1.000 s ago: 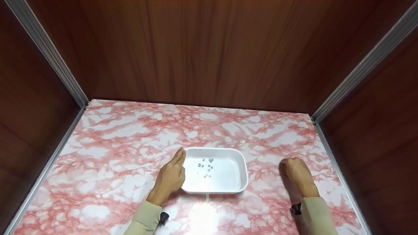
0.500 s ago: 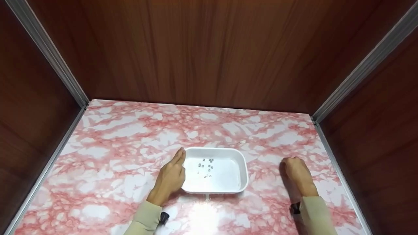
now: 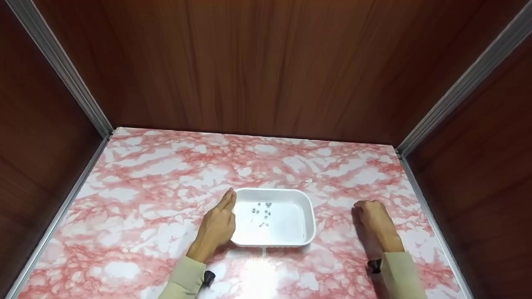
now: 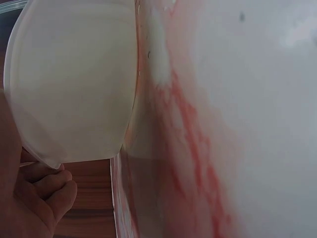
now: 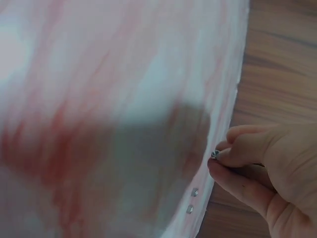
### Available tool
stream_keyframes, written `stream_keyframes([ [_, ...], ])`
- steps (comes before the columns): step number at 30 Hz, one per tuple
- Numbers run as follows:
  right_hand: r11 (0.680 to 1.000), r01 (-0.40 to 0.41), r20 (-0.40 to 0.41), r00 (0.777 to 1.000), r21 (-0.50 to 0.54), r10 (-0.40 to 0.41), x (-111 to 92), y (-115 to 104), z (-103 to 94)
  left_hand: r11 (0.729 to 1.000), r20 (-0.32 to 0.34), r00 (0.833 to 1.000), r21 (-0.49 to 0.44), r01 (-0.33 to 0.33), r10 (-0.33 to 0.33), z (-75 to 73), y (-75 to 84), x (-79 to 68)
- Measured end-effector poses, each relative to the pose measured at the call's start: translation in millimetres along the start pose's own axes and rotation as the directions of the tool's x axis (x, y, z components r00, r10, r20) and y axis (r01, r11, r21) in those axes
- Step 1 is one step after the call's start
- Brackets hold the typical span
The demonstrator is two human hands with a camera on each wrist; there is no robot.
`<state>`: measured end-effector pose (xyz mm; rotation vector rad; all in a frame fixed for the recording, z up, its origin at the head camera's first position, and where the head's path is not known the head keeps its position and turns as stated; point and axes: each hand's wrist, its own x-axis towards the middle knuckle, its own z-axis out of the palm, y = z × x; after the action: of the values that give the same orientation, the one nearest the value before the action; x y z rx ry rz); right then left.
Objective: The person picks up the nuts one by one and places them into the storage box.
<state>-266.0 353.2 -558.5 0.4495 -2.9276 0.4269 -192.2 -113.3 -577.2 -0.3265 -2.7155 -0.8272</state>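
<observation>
A white rectangular tray (image 3: 291, 224) stands on the pink-and-white marbled table, with several small metal nuts (image 3: 266, 211) scattered in its left half. My left hand (image 3: 217, 222) holds the tray's left side; in the left wrist view its fingers (image 4: 58, 191) curl at the rim by one corner. To the right of the tray, low over the table, my right hand (image 3: 377, 218) is bent down with its fingertips hidden from the head view. The right wrist view shows its thumb and finger pinching a small metal nut (image 5: 215, 154). Two more nuts (image 5: 192, 201) lie on the table close by.
Dark wood-grain panels (image 3: 266, 70) enclose the marbled table (image 3: 166, 166) at the back and both sides. Grey metal strips (image 3: 70, 70) run along the corners. A bright glare (image 3: 259, 278) lies on the table in front of the tray.
My right hand has shifted slightly to the left. The left hand and the tray stay in place.
</observation>
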Motion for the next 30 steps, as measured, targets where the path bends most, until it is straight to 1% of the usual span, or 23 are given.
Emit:
stream_keyframes([
  [3,0.998,-0.018,-0.003,1.0,0.058,0.018,0.3,-5.4,-1.8,1.0,-0.005,1.0,0.006,-0.001,0.001,1.3,-1.1,-0.4],
  [6,0.989,-0.032,-0.014,0.999,0.146,0.034,1.7,-13.3,-5.2,1.0,-0.012,1.0,0.007,-0.005,0.006,1.8,-2.0,-0.2],
  [9,0.97,-0.045,-0.029,0.998,0.237,0.054,4.2,-21.2,-8.2,1.0,-0.015,1.0,0.0,-0.01,0.01,1.7,-2.1,0.4],
  [12,0.937,-0.078,-0.005,0.996,0.34,0.085,7.0,-28.1,-9.9,1.0,-0.015,1.0,-0.006,-0.014,0.014,1.5,-1.6,0.6],
  [14,0.904,-0.108,0.03,0.994,0.415,0.105,9.2,-32.5,-10.6,1.0,-0.014,1.0,-0.002,-0.017,0.017,1.5,-1.4,0.3],
  [15,0.878,-0.132,0.057,0.991,0.46,0.12,10.3,-34.6,-10.9,1.0,-0.013,1.0,0.0,-0.019,0.019,1.4,-1.2,0.0],
  [18,0.789,-0.196,0.131,0.98,0.583,0.147,14.0,-42.0,-12.7,1.0,-0.008,1.0,0.0,-0.013,0.013,1.0,-1.0,-0.9],
  [19,0.754,-0.221,0.154,0.975,0.618,0.159,15.1,-44.9,-13.6,1.0,-0.006,1.0,-0.002,-0.01,0.01,0.9,-1.0,-1.1],
  [21,0.695,-0.256,0.192,0.967,0.672,0.17,17.3,-49.7,-14.9,1.0,-0.008,1.0,0.001,-0.007,0.007,0.9,-1.0,-1.3],
  [22,0.673,-0.267,0.208,0.964,0.69,0.169,18.2,-52.3,-16.0,1.0,-0.01,1.0,0.002,-0.005,0.005,0.8,-0.9,-1.2],
  [24,0.641,-0.284,0.233,0.958,0.713,0.165,20.1,-56.9,-17.7,1.0,-0.017,1.0,0.002,-0.007,0.007,0.5,-1.0,-1.0],
  [26,0.618,-0.298,0.251,0.954,0.727,0.166,22.2,-61.9,-19.6,1.0,-0.028,0.999,0.008,-0.014,0.014,0.8,-1.2,-1.0],
  [30,0.594,-0.298,0.267,0.953,0.747,0.142,27.9,-72.1,-22.9,1.0,-0.035,0.999,0.004,-0.021,0.021,1.3,-1.6,-0.8],
])
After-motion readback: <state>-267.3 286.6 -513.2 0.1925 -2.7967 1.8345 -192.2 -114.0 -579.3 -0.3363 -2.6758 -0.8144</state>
